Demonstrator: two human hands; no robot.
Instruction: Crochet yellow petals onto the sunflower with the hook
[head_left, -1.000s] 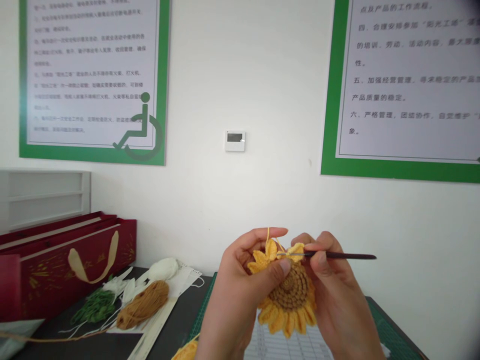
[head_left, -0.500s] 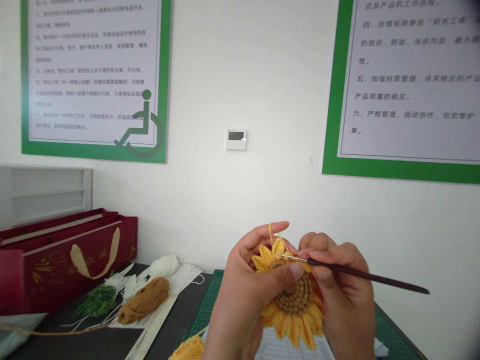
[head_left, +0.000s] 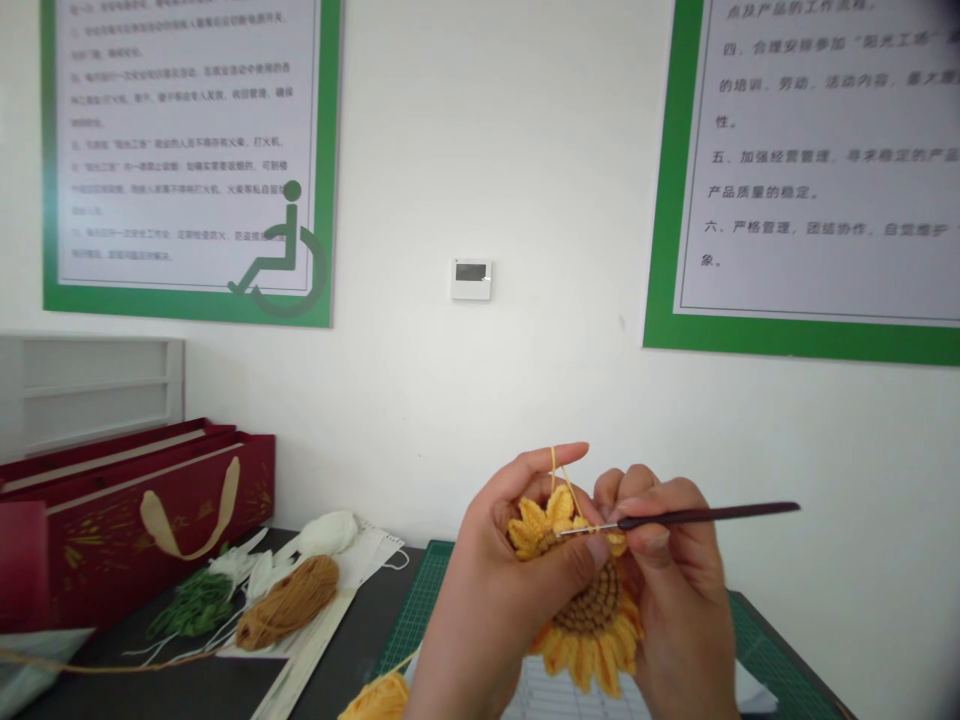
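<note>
A crocheted sunflower (head_left: 589,610) with yellow petals and a brown centre is pinched in my left hand (head_left: 502,570), whose thumb lies across its front. Yellow yarn loops over the raised index finger of that hand. My right hand (head_left: 675,570) grips a dark-handled crochet hook (head_left: 712,513); its metal tip lies at the flower's upper part, beside the left thumb. The right fingers are close to the flower's right edge and partly hide it.
A yellow yarn ball (head_left: 377,697) lies below my left hand, near a green cutting mat (head_left: 416,610). Farther left are brown yarn (head_left: 289,602), green yarn (head_left: 191,603), white yarn (head_left: 328,533) and a red gift bag (head_left: 150,520). Papers lie under the hands.
The hook's handle end has swung up and to the left, so the hook is now nearly level. My left hand and the flower have shifted slightly right, my right hand slightly left.
</note>
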